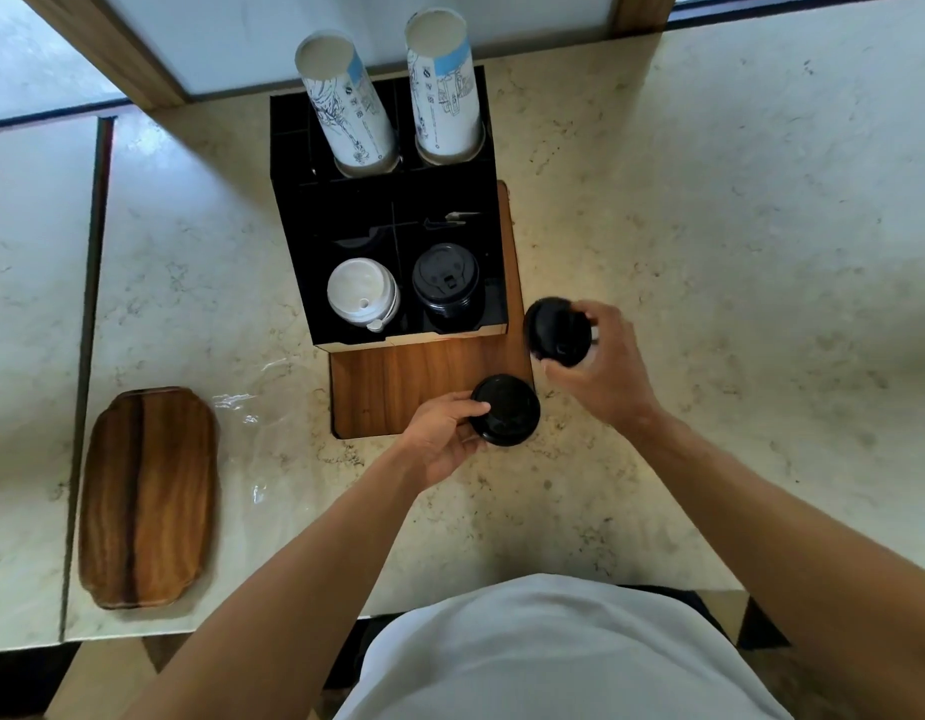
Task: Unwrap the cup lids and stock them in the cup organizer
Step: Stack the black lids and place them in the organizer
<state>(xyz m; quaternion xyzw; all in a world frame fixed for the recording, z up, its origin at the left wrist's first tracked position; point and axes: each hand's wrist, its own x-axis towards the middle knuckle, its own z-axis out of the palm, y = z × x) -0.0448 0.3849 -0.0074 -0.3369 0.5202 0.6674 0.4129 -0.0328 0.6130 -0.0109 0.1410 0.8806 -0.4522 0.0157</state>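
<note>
Two black lids are held, one per hand, just near of the organizer [387, 210]. The left hand [442, 433] is curled around the left rim of a black lid [507, 410], thumb on top and fingers underneath, over the near right corner of the board [398, 387]. The right hand [600, 366] is closed around a second black lid [558, 331], tilted on edge and lifted just right of the organizer's near right corner. Whether each is a single lid or a short stack cannot be told.

The split is probably for feeding lids in one at a time: the right lid is nearest the black-lid slot and likely goes first.

The organizer sits at the far end of the board, on the surface [709, 252]. A black stack [446, 285] is seated in its near right compartment and a white stack [363, 293] in its near left, so colours are kept apart. Two cup sleeves [348, 111] stand in the far compartments. The middle row looks mostly empty; contents are too dark to tell.

Clear wrap [262, 428] lies crumpled on the surface left of the board, so unwrapping looks done for these lids. A wooden tray [148, 501] lies far left, unused.
</note>
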